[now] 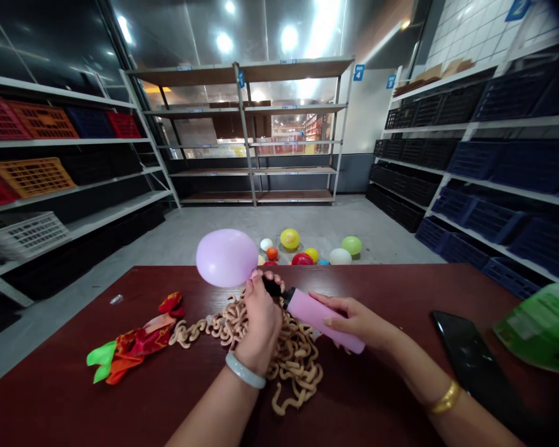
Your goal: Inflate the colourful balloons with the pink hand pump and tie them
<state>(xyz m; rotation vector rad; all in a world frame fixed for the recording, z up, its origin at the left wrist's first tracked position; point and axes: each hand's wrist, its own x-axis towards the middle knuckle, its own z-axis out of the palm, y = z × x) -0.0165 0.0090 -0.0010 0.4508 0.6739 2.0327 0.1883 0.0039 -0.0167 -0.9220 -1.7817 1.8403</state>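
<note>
A swollen lilac balloon (227, 257) points left from the black nozzle of a pink hand pump (319, 316). With its fingers closed, my left hand (263, 310) pinches the balloon's neck at the nozzle. My right hand (354, 320) is wrapped round the pink pump body, which tilts down to the right. Beneath both hands lies a heap of tan curly snack-like pieces (295, 366) on the dark red table (177, 403). Left of the heap are uninflated red, orange and green balloons (137, 341).
On the table's right are a black phone-like slab (470, 354) and a green bag (545, 326). Several inflated balloons (289, 239) rest on the floor beyond the table. Shelves with crates (35, 177) line both sides; a metal rack (291, 171) stands behind.
</note>
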